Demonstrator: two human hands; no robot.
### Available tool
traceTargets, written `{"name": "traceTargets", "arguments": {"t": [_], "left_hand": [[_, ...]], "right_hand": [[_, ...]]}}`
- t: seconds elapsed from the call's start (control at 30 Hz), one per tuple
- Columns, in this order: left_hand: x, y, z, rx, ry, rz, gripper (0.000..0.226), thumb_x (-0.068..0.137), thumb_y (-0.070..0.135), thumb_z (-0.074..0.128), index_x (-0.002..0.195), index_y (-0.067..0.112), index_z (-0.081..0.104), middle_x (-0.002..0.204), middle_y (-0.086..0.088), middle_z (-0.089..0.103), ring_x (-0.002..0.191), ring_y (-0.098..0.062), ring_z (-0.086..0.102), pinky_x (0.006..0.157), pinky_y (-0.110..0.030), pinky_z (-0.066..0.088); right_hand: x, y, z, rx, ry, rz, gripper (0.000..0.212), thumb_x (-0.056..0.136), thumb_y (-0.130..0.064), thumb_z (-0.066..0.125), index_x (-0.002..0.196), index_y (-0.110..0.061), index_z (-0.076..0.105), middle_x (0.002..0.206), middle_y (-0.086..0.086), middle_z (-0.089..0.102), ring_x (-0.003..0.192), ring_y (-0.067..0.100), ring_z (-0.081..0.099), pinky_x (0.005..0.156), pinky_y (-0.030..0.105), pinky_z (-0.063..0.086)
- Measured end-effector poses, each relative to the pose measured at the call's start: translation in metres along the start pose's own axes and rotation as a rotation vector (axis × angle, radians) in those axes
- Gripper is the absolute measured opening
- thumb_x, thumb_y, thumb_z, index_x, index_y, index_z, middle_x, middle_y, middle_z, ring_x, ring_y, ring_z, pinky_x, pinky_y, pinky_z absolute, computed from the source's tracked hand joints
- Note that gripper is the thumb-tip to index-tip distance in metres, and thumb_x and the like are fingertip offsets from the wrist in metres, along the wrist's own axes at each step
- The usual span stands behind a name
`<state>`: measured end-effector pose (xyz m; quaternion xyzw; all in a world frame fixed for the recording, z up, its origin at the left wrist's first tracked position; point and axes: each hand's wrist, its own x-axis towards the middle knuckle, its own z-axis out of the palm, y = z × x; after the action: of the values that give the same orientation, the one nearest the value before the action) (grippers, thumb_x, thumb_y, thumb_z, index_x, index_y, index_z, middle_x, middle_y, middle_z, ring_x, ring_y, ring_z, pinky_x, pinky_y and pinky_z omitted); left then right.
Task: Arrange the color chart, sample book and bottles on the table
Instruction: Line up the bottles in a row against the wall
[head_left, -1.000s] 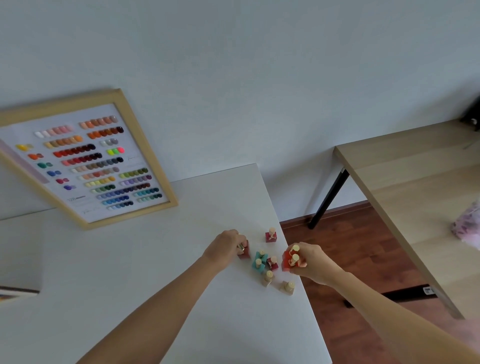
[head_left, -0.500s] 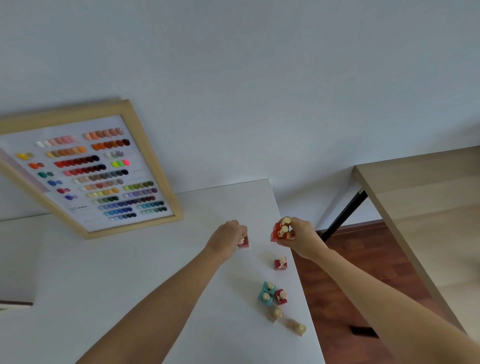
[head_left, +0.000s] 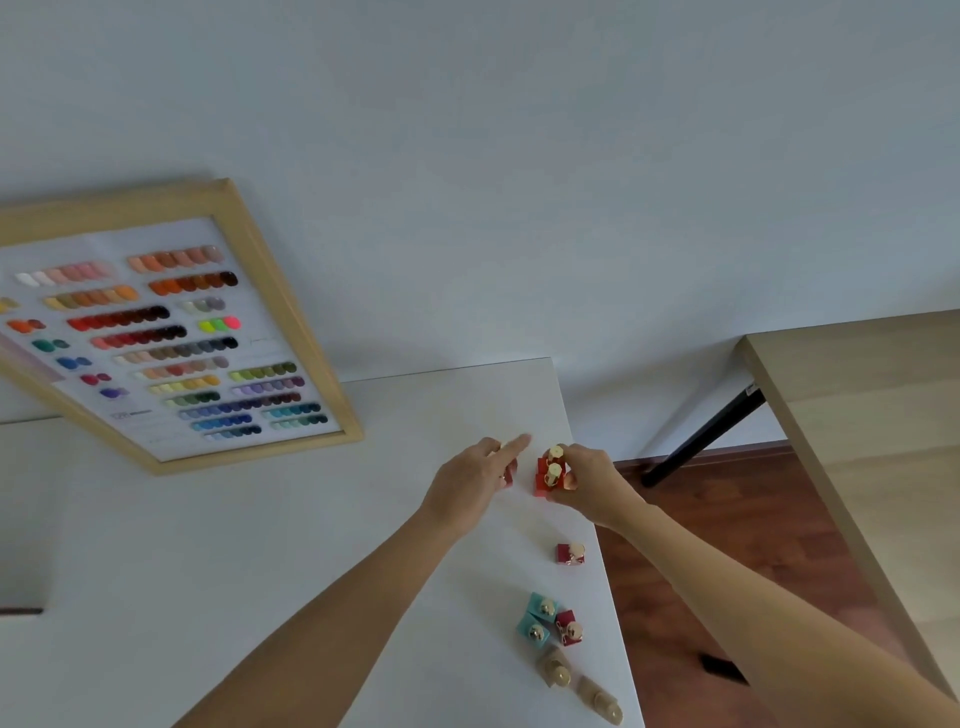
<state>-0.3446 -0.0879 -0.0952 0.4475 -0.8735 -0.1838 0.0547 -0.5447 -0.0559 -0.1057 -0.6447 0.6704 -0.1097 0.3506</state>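
A smooth matt white counter (head_left: 260, 545) is seen beneath a color chart (head_left: 171, 338) framed in pale bare wood with glossy swatches on white paper, shiny gold metallic caps are borne by the small bottles (head_left: 550, 618), and wood grain is shown by the side table (head_left: 872, 415).

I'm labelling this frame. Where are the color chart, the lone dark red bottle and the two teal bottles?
color chart (head_left: 171, 338): head view, printed swatch sheet.
lone dark red bottle (head_left: 570, 554): head view, its body.
teal bottles (head_left: 538, 619): head view, where both bodies meet.
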Motion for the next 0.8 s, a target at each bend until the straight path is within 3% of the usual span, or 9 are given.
{"name": "traceTargets", "arguments": {"t": [0.1,0.17,0.33,0.47,0.6,0.8], "left_hand": [[-0.005,-0.001,0.006,-0.026,0.022,-0.064,0.091,0.086,0.022,0.069,0.151,0.031,0.006,0.121,-0.006,0.055,0.093,-0.020,0.067,0.079,-0.031,0.059],[-0.006,-0.002,0.010,-0.116,0.012,-0.178,0.096,0.083,0.021,0.071,0.152,0.028,0.004,0.127,-0.007,0.054,0.097,-0.019,0.068,0.085,-0.031,0.059],[0.003,0.002,0.024,-0.341,0.017,-0.380,0.077,0.082,0.013,0.072,0.147,0.011,0.030,0.134,-0.014,0.054,0.123,-0.027,0.055,0.105,-0.034,0.045],[0.014,0.006,0.031,-0.398,0.080,-0.404,0.054,0.082,0.012,0.073,0.132,0.008,0.053,0.115,-0.016,0.063,0.111,-0.028,0.060,0.096,-0.031,0.050],[0.029,0.008,0.033,-0.422,0.136,-0.403,0.043,0.082,0.012,0.072,0.123,0.008,0.061,0.105,-0.016,0.065,0.099,-0.027,0.064,0.089,-0.031,0.052],[0.060,0.003,0.032,-0.453,0.188,-0.421,0.036,0.082,0.015,0.073,0.117,0.008,0.065,0.099,-0.015,0.066,0.091,-0.026,0.065,0.084,-0.029,0.052]], "right_hand": [[-0.003,0.005,0.005,0.027,0.021,0.016,0.050,0.077,-0.021,0.078,0.121,-0.014,0.055,0.109,0.008,0.062,0.095,0.024,0.060,0.089,0.039,0.052],[-0.006,0.006,0.011,0.064,0.059,0.049,0.059,0.077,-0.018,0.078,0.129,-0.015,0.050,0.117,0.008,0.061,0.100,0.025,0.061,0.092,0.040,0.052],[-0.007,0.004,0.023,0.160,0.157,0.113,0.056,0.081,-0.015,0.074,0.132,-0.015,0.050,0.122,0.007,0.062,0.102,0.021,0.063,0.094,0.036,0.054],[0.000,0.001,0.025,0.205,0.231,0.076,0.052,0.081,-0.014,0.074,0.128,-0.013,0.054,0.111,0.010,0.067,0.091,0.020,0.065,0.086,0.031,0.055],[0.015,0.000,0.022,0.234,0.268,0.060,0.052,0.080,-0.014,0.075,0.128,-0.013,0.054,0.106,0.009,0.067,0.088,0.018,0.065,0.079,0.019,0.049],[0.045,0.000,0.010,0.320,0.299,0.079,0.052,0.083,-0.005,0.069,0.131,-0.013,0.050,0.106,0.011,0.070,0.089,0.020,0.067,0.088,0.028,0.054]]}}
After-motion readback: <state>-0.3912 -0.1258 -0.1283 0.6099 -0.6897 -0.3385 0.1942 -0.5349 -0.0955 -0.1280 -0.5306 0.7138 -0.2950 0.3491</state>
